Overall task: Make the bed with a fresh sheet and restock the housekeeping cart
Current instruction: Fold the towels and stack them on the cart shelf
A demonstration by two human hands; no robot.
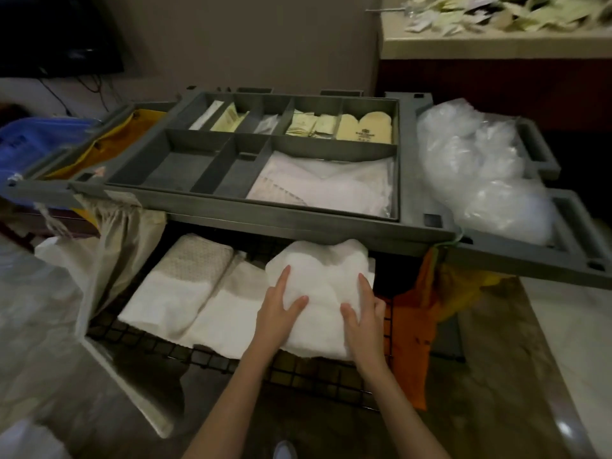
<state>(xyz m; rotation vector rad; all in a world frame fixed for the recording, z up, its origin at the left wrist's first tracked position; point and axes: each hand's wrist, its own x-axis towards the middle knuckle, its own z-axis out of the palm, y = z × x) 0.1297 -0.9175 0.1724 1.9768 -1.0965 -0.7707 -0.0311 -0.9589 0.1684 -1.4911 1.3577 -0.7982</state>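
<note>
From the head camera, a grey housekeeping cart point(298, 223) fills the middle of the view. On its lower wire shelf point(159, 342) both hands lie flat on a folded white towel point(326, 276) at the shelf's right end. The left hand point(280, 309) has its fingers stretched out and spread on the towel's left part, and the right hand point(362, 313) presses its right part with fingers almost straight; neither curls round the cloth. Just left of this towel lie two more folded towels point(198, 293), side by side and touching.

Above, the cart's top tray point(255, 200) is split into compartments: small cream sachets point(331, 127) sit in the back row, and a flat plastic-wrapped white item point(324, 183) fills the front right one. A heap of clear plastic bags point(480, 170) rests on the cart's right wing. An orange cloth point(420, 313) hangs below that wing. A pale cloth sack point(112, 243) hangs at the cart's left end.
</note>
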